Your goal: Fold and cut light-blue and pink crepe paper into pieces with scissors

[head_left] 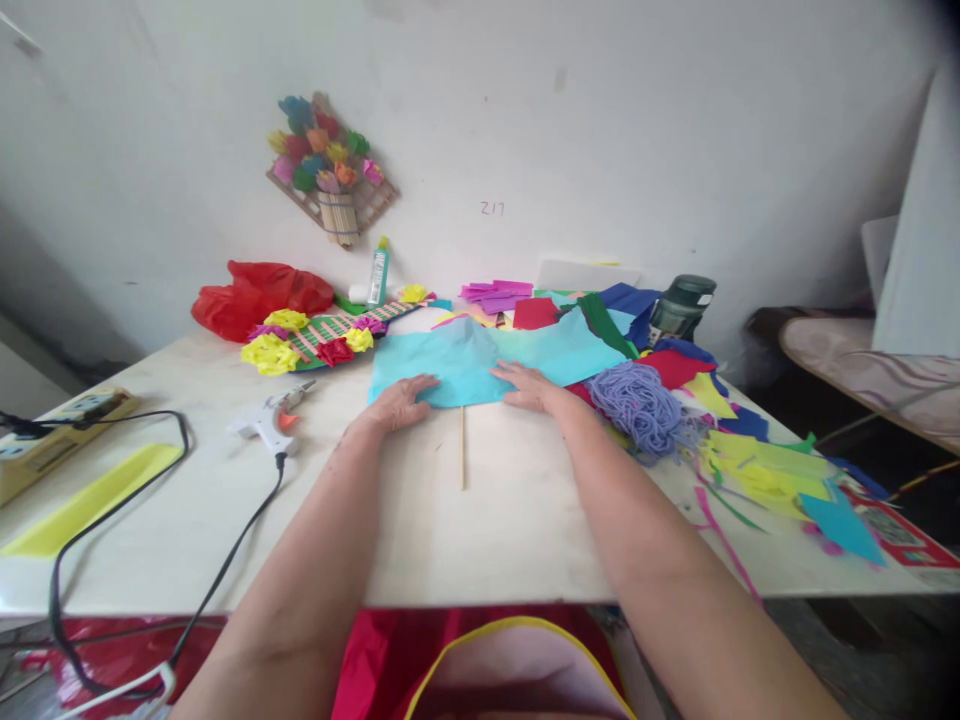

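Observation:
A light blue sheet of crepe paper (pixel 442 365) lies across the middle of the table, bulging up at its centre. My left hand (pixel 403 400) rests on its lower left edge with fingers stretched out. On the lower right edge lies my right hand (pixel 527 385), its fingers spread flat. Between the two hands a thin wooden stick (pixel 463 450) sticks out from under the paper toward me; its far end is hidden. To the right of my right hand sits a tangle of purple yarn (pixel 637 405).
A white glue gun (pixel 270 420) with a black cord lies left, near a power strip (pixel 67 430) and yellow paper (pixel 97 500). Behind are a flower-decorated green piece (pixel 322 340), a red plastic bag (pixel 259 300) and a glue bottle (pixel 379 275). Paper scraps (pixel 772 475) and a dark bottle (pixel 682 308) stand right.

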Demonstrator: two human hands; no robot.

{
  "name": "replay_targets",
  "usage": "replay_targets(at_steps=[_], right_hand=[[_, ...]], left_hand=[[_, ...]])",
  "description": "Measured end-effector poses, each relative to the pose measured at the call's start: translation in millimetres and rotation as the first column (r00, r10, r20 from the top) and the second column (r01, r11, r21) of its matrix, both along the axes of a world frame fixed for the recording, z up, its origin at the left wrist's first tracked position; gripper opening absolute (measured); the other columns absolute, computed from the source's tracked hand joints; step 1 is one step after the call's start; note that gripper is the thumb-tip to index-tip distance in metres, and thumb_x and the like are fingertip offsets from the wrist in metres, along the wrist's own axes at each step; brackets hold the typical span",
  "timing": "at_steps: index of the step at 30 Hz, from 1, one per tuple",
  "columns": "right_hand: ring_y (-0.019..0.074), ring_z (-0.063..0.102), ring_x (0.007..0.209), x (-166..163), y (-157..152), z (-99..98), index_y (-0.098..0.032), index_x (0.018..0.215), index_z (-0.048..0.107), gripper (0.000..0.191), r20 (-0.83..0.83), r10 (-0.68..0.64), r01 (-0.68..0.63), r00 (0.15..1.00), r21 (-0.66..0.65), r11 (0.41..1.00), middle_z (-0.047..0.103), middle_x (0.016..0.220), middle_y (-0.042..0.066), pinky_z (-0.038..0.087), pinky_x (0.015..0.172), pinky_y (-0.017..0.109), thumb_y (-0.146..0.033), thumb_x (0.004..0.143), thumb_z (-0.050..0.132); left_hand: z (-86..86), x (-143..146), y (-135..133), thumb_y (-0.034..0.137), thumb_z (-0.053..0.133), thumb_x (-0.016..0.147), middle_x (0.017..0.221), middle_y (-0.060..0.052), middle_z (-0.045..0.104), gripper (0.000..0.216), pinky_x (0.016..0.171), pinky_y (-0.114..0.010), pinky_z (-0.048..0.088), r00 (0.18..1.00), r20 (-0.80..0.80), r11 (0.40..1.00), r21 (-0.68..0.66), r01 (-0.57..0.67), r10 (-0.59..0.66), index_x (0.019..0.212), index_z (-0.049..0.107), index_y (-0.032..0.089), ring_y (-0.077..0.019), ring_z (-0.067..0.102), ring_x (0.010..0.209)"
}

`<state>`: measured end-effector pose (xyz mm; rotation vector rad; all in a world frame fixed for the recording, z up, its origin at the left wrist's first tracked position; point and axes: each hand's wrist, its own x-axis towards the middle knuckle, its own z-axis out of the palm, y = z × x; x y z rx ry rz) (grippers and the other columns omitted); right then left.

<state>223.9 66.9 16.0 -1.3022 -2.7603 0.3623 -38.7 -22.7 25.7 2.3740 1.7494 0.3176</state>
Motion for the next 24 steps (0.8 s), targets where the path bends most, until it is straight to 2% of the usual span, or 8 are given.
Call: replay_targets(at_steps=[4, 8, 11, 14, 16, 20, 24], right_hand=[[0.0303, 0.007, 0.135, -5.6, -10.5, 5.6, -0.029, 0.139, 0.024, 0.070, -0.003, -0.023, 0.023, 1.000, 0.003, 1.000, 0.012, 0.149, 0.002, 0.013, 0.105, 0.056, -0.047, 0.077, 0.050], [0.0283, 0.015, 0.134, -12.9, -13.9, 2.5, -0.025, 0.138, 0.028, 0.060, -0.024, -0.073, 0.076, 0.997, 0.119, 0.990, 0.021, 0.147, 0.004, 0.019, 0.105, 0.052, -0.029, 0.081, 0.045], [0.0252, 0.026, 0.131, -16.2, -11.1, -2.2, -0.021, 0.135, 0.035, 0.059, -0.010, -0.079, 0.079, 0.997, 0.232, 0.969, 0.032, 0.142, 0.005, 0.024, 0.104, 0.046, -0.013, 0.078, 0.042], [0.0217, 0.041, 0.122, -16.2, -8.7, -3.9, -0.020, 0.130, 0.044, 0.056, 0.004, -0.086, 0.080, 0.996, 0.332, 0.940, 0.042, 0.136, 0.006, 0.030, 0.101, 0.039, -0.006, 0.076, 0.040], [0.0202, 0.049, 0.114, -14.3, -8.2, -3.7, -0.021, 0.128, 0.047, 0.055, -0.003, -0.109, 0.102, 0.994, 0.380, 0.919, 0.048, 0.131, 0.005, 0.034, 0.097, 0.035, -0.005, 0.076, 0.039], [0.0199, 0.055, 0.105, -8.7, -6.4, -0.2, -0.028, 0.124, 0.051, 0.051, -0.015, -0.243, 0.231, 0.970, 0.376, 0.897, 0.057, 0.122, 0.003, 0.041, 0.088, 0.031, -0.010, 0.076, 0.041], [0.0209, 0.058, 0.098, -7.3, -1.2, 13.9, -0.031, 0.120, 0.054, 0.047, -0.014, -0.373, 0.354, 0.928, 0.350, 0.867, 0.064, 0.109, 0.004, 0.043, 0.080, 0.030, -0.016, 0.077, 0.042]], left_hand=[[-0.2, -0.3, 0.6, 0.021, 0.034, 0.073, 0.135, -0.007, 0.043, 0.056, 0.105, -0.027, 0.024, 0.999, 0.053, 1.000, 0.023, -0.006, 0.005, 0.127, 0.047, 0.009, -0.0170, 0.037, 0.125], [0.3, -0.6, 1.2, 0.021, 0.031, 0.075, 0.133, -0.004, 0.046, 0.053, 0.104, -0.027, 0.027, 0.993, 0.106, 0.998, 0.031, -0.047, 0.044, 0.125, 0.050, 0.013, -0.0162, 0.041, 0.122], [0.5, -3.4, 0.4, 0.027, 0.038, 0.075, 0.131, -0.006, 0.047, 0.053, 0.102, -0.029, 0.030, 0.990, 0.128, 0.998, 0.028, -0.064, 0.060, 0.124, 0.051, 0.013, -0.0202, 0.045, 0.119], [1.3, -9.6, -2.1, 0.035, 0.049, 0.070, 0.129, -0.008, 0.049, 0.061, 0.099, -0.031, 0.034, 0.988, 0.143, 0.998, 0.015, -0.064, 0.061, 0.126, 0.049, 0.012, -0.0238, 0.048, 0.116], [2.6, -15.3, -4.4, 0.034, 0.052, 0.067, 0.128, -0.008, 0.051, 0.065, 0.096, -0.032, 0.037, 0.984, 0.152, 0.995, -0.006, -0.098, 0.098, 0.128, 0.047, 0.014, -0.0245, 0.051, 0.112], [6.0, -27.7, -8.7, 0.028, 0.052, 0.064, 0.122, -0.005, 0.056, 0.066, 0.090, -0.032, 0.041, 0.973, 0.160, 0.985, -0.074, -0.158, 0.168, 0.129, 0.045, 0.020, -0.0246, 0.055, 0.106], [10.2, -32.8, -11.8, 0.043, 0.058, 0.064, 0.129, -0.005, 0.050, 0.076, 0.094, -0.035, 0.038, 0.972, 0.155, 0.980, -0.116, -0.161, 0.178, 0.134, 0.037, 0.025, -0.0266, 0.048, 0.114]])
